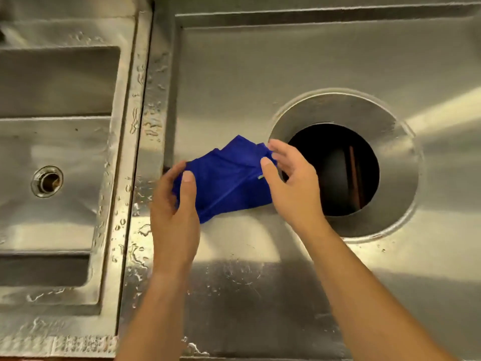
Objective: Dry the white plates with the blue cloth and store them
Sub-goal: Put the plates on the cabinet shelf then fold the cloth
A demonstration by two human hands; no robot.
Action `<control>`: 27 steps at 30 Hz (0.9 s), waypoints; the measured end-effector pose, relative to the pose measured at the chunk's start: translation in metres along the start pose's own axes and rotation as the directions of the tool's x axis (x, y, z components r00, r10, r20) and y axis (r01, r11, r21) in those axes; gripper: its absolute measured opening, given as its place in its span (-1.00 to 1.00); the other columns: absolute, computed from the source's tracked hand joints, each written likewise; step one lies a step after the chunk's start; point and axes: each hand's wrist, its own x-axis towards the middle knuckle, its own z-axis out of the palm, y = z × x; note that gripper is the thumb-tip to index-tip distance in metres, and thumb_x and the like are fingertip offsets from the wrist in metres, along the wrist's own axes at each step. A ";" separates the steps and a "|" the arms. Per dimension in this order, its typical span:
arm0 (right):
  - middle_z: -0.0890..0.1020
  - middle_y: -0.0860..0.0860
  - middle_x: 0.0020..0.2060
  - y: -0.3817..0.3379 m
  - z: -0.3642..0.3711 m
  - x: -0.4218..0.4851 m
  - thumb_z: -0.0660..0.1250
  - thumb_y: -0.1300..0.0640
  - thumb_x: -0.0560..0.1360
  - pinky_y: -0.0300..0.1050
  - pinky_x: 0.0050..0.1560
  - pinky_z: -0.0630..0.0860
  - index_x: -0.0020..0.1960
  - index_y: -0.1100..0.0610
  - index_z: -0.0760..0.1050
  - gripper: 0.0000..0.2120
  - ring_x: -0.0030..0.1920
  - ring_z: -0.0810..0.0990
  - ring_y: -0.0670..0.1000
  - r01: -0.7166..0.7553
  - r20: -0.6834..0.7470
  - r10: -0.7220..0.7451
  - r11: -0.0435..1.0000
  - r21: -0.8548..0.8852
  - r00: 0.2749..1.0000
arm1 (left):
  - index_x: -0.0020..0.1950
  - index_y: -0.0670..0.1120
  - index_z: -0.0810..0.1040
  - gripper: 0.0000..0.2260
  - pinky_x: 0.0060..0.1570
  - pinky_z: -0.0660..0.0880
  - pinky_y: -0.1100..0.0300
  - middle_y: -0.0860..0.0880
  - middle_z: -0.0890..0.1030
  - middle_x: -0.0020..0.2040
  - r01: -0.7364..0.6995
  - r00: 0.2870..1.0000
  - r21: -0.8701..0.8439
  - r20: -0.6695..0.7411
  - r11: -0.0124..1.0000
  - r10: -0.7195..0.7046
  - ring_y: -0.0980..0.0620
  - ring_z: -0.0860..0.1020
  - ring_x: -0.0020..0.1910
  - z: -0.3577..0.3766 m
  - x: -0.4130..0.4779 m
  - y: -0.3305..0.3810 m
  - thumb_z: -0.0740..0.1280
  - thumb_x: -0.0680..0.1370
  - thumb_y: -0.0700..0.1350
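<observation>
Blue cloth (226, 178) is pinched at opposite edges by left hand (177, 201) and right hand (291, 183), slack between the grips, presumably to be unfolded.

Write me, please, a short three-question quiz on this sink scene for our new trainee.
1. True or false: a white plate lies on the steel counter.
2. Seen from the person, the round opening in the counter lies: A) left of the blue cloth; B) right of it; C) directly behind it.
3. Which hands hold the cloth?

Key: 1. False: no plate is in view. 2. B. 3. Both: the left hand and the right hand each grip one end.
</observation>
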 end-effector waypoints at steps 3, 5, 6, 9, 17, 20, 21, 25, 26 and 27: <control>0.58 -0.08 0.31 0.021 0.017 0.006 0.37 0.12 0.62 -0.54 0.17 0.37 0.47 0.06 0.47 -0.58 0.21 0.51 -0.23 -0.063 -0.018 0.062 0.995 -0.078 0.998 | 0.39 0.18 0.57 -0.75 0.16 0.57 0.32 0.19 0.61 0.35 0.070 0.997 0.038 -0.019 0.997 -0.069 0.30 0.59 0.28 -0.001 0.010 -0.021 0.30 0.71 0.08; 0.57 -0.08 0.29 0.027 0.023 0.009 0.38 0.12 0.61 -0.54 0.12 0.34 0.46 0.05 0.47 -0.58 0.19 0.51 -0.21 -0.098 -0.051 0.093 0.988 -0.119 0.994 | 0.39 0.21 0.55 -0.72 0.21 0.53 0.26 0.20 0.60 0.36 0.082 0.996 0.071 -0.045 0.994 -0.079 0.27 0.57 0.32 -0.001 0.014 -0.026 0.33 0.68 0.07; 0.58 -0.08 0.28 0.027 0.025 0.011 0.39 0.11 0.61 -0.52 0.12 0.35 0.46 0.05 0.46 -0.57 0.20 0.51 -0.18 -0.116 -0.067 0.108 0.985 -0.130 0.992 | 0.39 0.21 0.55 -0.70 0.22 0.52 0.25 0.20 0.61 0.35 0.078 0.995 0.088 -0.063 0.993 -0.073 0.27 0.56 0.32 -0.001 0.015 -0.026 0.34 0.65 0.08; 0.57 -0.13 0.19 0.024 0.026 0.017 0.44 0.04 0.57 -0.31 0.16 0.47 0.44 0.04 0.48 -0.55 0.16 0.55 -0.13 -0.163 -0.112 0.148 0.978 -0.134 0.983 | 0.39 0.20 0.54 -0.65 0.25 0.56 0.11 0.20 0.62 0.30 0.101 0.989 0.136 -0.121 0.986 -0.085 0.19 0.58 0.33 0.001 0.018 -0.022 0.38 0.60 0.08; 0.71 -0.10 0.01 0.009 0.022 0.015 0.50 0.06 0.53 -0.05 0.04 0.68 0.28 0.04 0.61 -0.67 0.00 0.67 -0.11 -0.220 0.010 0.221 0.973 -0.066 0.975 | 0.10 0.13 0.64 -0.86 -0.32 0.55 0.31 0.23 0.72 -0.24 0.193 0.980 0.168 0.024 0.967 -0.200 0.23 0.70 -0.25 0.011 0.024 -0.013 0.50 0.58 -0.06; 0.75 -0.10 -0.03 -0.002 0.005 0.007 0.51 0.14 0.52 0.00 0.07 0.69 0.22 -0.02 0.65 -0.71 0.01 0.71 -0.07 -0.168 0.002 0.168 0.983 0.080 0.986 | -0.01 0.13 0.67 -0.97 -0.29 0.49 0.28 0.21 0.70 -0.29 0.103 0.993 0.101 0.041 0.990 -0.108 0.26 0.62 -0.33 0.010 0.010 0.002 0.45 0.62 0.00; 0.76 -0.10 -0.03 -0.006 -0.003 0.003 0.51 0.15 0.51 -0.04 0.06 0.68 0.21 -0.05 0.65 -0.70 0.02 0.72 -0.07 -0.140 -0.011 0.143 0.982 0.130 0.990 | 0.00 0.13 0.67 -0.96 -0.31 0.51 0.30 0.21 0.70 -0.27 0.074 0.996 0.039 0.051 0.996 -0.076 0.27 0.63 -0.31 0.009 0.005 0.010 0.44 0.63 0.00; 0.77 -0.11 0.01 -0.040 -0.048 -0.008 0.48 0.01 0.43 -0.17 -0.04 0.65 0.15 -0.20 0.65 -0.69 0.03 0.73 -0.08 -0.003 -0.075 0.026 0.958 0.286 0.997 | 0.12 0.23 0.64 -0.85 -0.13 0.61 0.36 0.15 0.75 0.02 -0.079 0.982 -0.178 0.156 0.981 0.107 0.21 0.71 -0.04 0.014 -0.016 0.056 0.38 0.63 -0.04; 0.76 -0.11 0.02 -0.049 -0.061 -0.012 0.48 -0.02 0.42 -0.14 -0.02 0.66 0.14 -0.23 0.65 -0.69 0.05 0.73 -0.07 0.025 -0.100 0.007 0.950 0.312 0.995 | 0.15 0.22 0.64 -0.82 -0.09 0.61 0.36 0.14 0.75 0.06 -0.113 0.973 -0.212 0.173 0.971 0.151 0.19 0.71 0.01 0.016 -0.022 0.068 0.38 0.63 -0.06; 0.76 -0.11 0.03 -0.060 -0.077 -0.016 0.48 -0.03 0.41 -0.13 0.00 0.66 0.14 -0.23 0.65 -0.69 0.07 0.73 -0.05 0.060 -0.125 -0.019 0.941 0.332 0.992 | 0.17 0.21 0.64 -0.80 -0.06 0.61 0.35 0.14 0.75 0.09 -0.146 0.963 -0.249 0.184 0.958 0.195 0.18 0.72 0.04 0.020 -0.029 0.082 0.37 0.63 -0.08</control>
